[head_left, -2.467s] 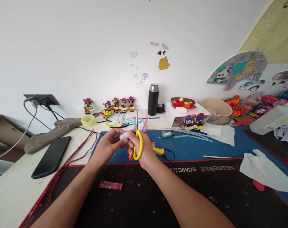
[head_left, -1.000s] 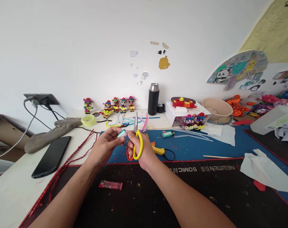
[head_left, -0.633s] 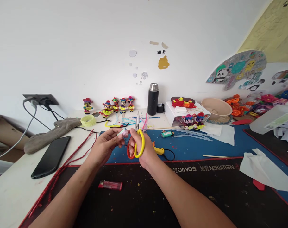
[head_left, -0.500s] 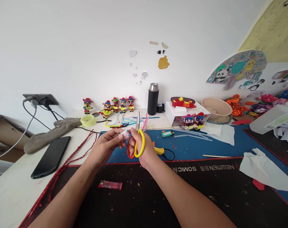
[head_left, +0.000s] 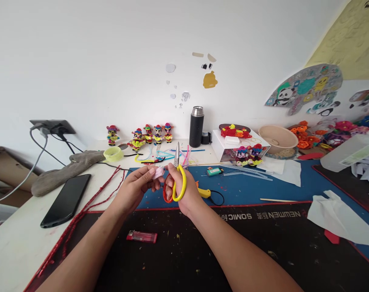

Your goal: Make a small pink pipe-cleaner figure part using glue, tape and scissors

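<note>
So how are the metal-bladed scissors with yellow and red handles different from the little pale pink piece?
The scissors are long; the pink piece is much shorter. The scissors have silver blades and bright handles, while the pink piece looks pale. The right hand holds the scissors, but the left hand pinches the pink piece. Both are being held.

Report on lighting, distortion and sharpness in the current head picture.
Head view: soft light on the wall, no hard shadows on the black mat; the translucent container at the right edge looks stretched, as by a wide lens; the pale pink piece in the left hand shows little fine detail.
</note>
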{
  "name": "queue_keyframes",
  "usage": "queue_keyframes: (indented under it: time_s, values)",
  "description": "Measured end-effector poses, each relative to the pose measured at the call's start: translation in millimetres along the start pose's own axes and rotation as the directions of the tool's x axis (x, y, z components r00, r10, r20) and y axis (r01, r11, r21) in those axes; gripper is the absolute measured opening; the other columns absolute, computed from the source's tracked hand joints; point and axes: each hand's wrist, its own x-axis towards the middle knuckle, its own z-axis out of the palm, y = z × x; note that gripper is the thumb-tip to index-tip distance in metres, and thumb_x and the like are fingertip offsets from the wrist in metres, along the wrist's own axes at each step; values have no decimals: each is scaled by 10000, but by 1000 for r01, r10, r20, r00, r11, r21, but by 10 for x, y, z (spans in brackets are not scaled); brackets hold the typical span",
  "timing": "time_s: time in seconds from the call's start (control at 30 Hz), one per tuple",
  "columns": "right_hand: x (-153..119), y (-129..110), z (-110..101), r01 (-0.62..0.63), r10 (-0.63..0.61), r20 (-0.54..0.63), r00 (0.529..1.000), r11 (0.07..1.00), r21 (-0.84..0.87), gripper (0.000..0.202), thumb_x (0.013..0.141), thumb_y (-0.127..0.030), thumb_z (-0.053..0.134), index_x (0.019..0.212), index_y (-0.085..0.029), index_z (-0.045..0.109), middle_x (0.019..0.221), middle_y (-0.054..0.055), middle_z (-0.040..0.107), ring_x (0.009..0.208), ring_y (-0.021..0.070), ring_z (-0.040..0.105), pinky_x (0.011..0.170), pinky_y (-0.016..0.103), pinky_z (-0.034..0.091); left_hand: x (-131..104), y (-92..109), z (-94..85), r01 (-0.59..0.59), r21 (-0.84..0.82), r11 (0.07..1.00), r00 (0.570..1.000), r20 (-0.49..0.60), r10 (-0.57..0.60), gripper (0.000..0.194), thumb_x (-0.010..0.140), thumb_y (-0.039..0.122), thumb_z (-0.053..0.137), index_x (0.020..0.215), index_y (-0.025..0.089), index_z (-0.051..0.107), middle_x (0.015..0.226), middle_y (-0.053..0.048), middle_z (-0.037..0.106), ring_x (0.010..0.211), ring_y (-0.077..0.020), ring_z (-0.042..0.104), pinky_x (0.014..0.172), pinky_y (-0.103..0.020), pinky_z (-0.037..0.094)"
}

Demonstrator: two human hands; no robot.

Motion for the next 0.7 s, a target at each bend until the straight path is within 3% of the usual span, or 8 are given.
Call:
queue_keyframes:
  time_s: [0.23,0.57,0.7]
  values:
    - [-5,50,11,8,-7,56,998,1000,-17,630,736,-769,852,823,-212,570,538,-89,515,334,90,466,313,213,397,1,-7,7,9,2,1000,1000,24,-9,364,856,490,887,828,136,804,759,-92,725,642,-168,609,582,-262,476]
    - [-16,13,21,-1,1,12,1000,1000,3,638,698,-749,885,819,-224,544,532,-103,503,345,93,467,313,213,410,15,-48,-13,29,-11,1000,1000,5,-29,375,868,508,873,844,140,806,753,-94,740,630,-173,623,577,-269,483]
    - [-29,26,29,3,-2,59,998,1000,-8,635,729,-760,859,794,-217,535,543,-92,515,340,85,467,320,211,403,9,-45,-8,37,7,999,999,23,-37,394,854,520,880,810,137,799,730,-91,733,615,-166,617,565,-261,470]
